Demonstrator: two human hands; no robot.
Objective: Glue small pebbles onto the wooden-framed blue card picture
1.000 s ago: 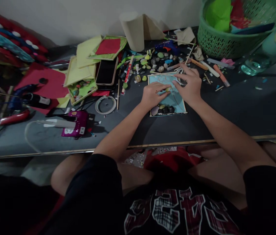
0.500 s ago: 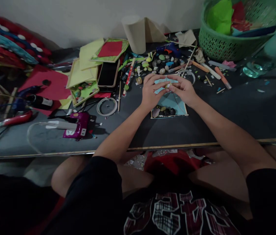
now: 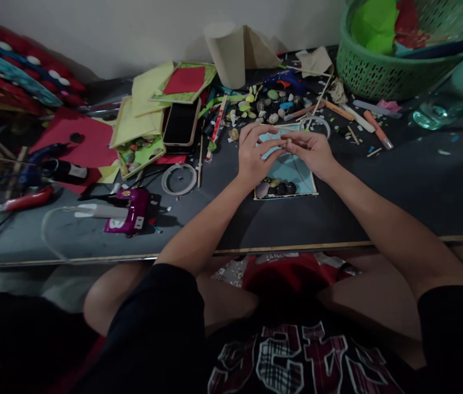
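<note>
Over a light-blue board with a thin pale frame (image 3: 292,169), my left hand (image 3: 253,156) and my right hand (image 3: 313,155) meet at the fingertips. Both are closed in a pinch around a tiny pale piece (image 3: 287,144), too small to name and partly hidden by the fingers. A thin brownish curved line (image 3: 300,171) shows on or above the board below my right hand. Dark rounded pebbles (image 3: 281,189) and a greyish one (image 3: 262,190) lie along the board's near left edge. My hands cover much of its far half.
A purple glue gun (image 3: 133,210) and a tape roll (image 3: 179,179) lie to the left. Farther back are a phone (image 3: 182,123), framed yellow cards (image 3: 139,123) and loose pebbles (image 3: 272,104). Markers (image 3: 377,129), a green basket (image 3: 379,76) and a bottle (image 3: 440,104) stand or lie right.
The fingers of both hands have shifted slightly around the tiny piece, with my right hand a little farther right. The board's far part is somewhat more exposed. The view has moved slightly.
</note>
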